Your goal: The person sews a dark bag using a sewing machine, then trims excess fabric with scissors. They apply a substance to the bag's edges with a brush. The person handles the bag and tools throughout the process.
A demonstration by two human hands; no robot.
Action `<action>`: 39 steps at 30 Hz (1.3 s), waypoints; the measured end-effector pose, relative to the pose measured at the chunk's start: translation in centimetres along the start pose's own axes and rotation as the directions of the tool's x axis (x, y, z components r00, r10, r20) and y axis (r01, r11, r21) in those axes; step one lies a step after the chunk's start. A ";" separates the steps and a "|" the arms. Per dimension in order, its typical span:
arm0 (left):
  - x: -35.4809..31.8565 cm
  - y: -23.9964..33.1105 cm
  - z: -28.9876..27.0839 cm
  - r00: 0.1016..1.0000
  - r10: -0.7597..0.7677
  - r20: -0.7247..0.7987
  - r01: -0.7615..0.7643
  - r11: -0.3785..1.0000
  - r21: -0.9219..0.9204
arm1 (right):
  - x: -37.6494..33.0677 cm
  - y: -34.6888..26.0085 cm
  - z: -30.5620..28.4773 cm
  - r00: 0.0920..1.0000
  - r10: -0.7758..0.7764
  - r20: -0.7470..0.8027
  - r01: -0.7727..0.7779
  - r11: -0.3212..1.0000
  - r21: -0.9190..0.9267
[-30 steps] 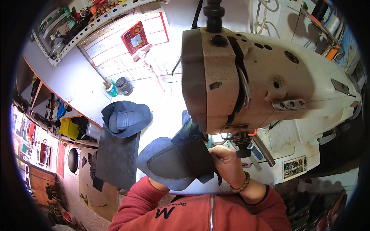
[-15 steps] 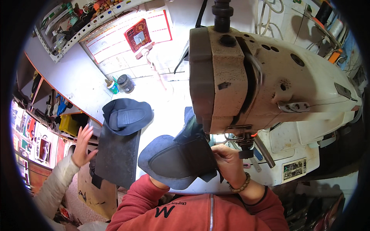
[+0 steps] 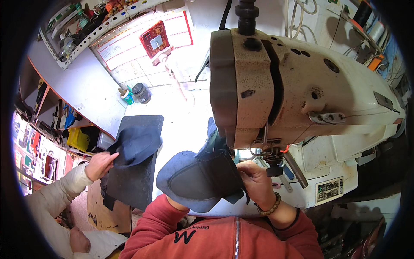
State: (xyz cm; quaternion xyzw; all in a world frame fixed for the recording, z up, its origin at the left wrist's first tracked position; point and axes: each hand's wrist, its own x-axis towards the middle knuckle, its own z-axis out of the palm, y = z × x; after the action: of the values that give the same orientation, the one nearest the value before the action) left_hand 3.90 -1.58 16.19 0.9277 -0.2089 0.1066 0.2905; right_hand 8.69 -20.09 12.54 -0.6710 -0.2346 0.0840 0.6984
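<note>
From the head camera, we look down on a dark shoe-shaped piece (image 3: pixel 200 175) in front of the red sweater (image 3: pixel 207 241), at the front edge of a white table (image 3: pixel 174 138), its rounded end turned to the left and its far folds running partly behind the head of a beige sewing machine (image 3: pixel 258 82). Our right hand (image 3: pixel 255 179), with a beaded bracelet (image 3: pixel 269 206) at the wrist, pinches the piece's right edge between thumb and fingers, just beside the machine's foot (image 3: pixel 274 162). Our left hand is hidden under the piece (only its wrist shows below the rim), so we cannot tell whether it is spread or gripping. To our left, a co-worker's hand (image 3: pixel 101 165) in a pale sleeve (image 3: pixel 60 185) pinches the near edge of a second dark piece (image 3: pixel 140 144), a little blurred, over a black board (image 3: pixel 131 185); that person's other hand (image 3: pixel 79 240) is lower down. Beyond, we see a dark jar (image 3: pixel 141 93) and a red phone (image 3: pixel 151 39) on a pink stand (image 3: pixel 174 82).
</note>
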 end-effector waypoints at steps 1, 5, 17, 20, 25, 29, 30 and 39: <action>0.0 0.0 0.0 1.000 0.002 -0.002 -0.002 1.000 -0.002 | 0.0 0.2 0.0 1.000 0.000 -0.001 0.000 1.000 0.002; 0.2 -0.1 0.0 1.000 0.002 -0.007 -0.002 1.000 -0.011 | 0.1 0.5 0.1 1.000 0.026 -0.006 -0.025 0.999 0.037; -0.1 -0.7 -0.1 1.000 -0.001 -0.027 0.000 1.000 -0.021 | 0.4 0.0 -0.1 0.994 0.110 0.024 -0.112 0.987 0.120; -0.2 -0.5 -0.2 1.000 -0.003 -0.023 0.002 0.999 -0.032 | 0.4 0.2 0.0 0.990 0.136 0.025 -0.138 0.982 0.128; -0.1 -0.3 -0.2 1.000 0.002 -0.026 -0.003 0.999 -0.036 | 0.3 0.4 -0.2 0.976 0.212 0.038 -0.216 0.965 0.149; 0.0 -0.1 -0.1 1.000 0.006 -0.029 -0.007 0.999 -0.042 | 0.4 0.5 -0.5 0.981 0.126 0.144 -0.151 0.974 0.171; 0.1 0.0 -0.1 1.000 0.008 -0.031 -0.009 0.999 -0.044 | 0.4 0.5 -0.6 0.976 0.140 0.169 -0.169 0.971 0.170; 0.1 0.2 -0.3 0.999 0.007 -0.032 -0.008 0.999 -0.050 | 0.5 0.0 -1.0 0.968 0.124 0.220 -0.155 0.980 0.128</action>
State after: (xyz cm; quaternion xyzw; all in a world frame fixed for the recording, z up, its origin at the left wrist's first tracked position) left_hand 3.85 -1.57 16.53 0.9175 -0.2103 0.1173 0.3166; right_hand 9.59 -20.72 12.63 -0.6208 -0.2528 0.2205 0.7086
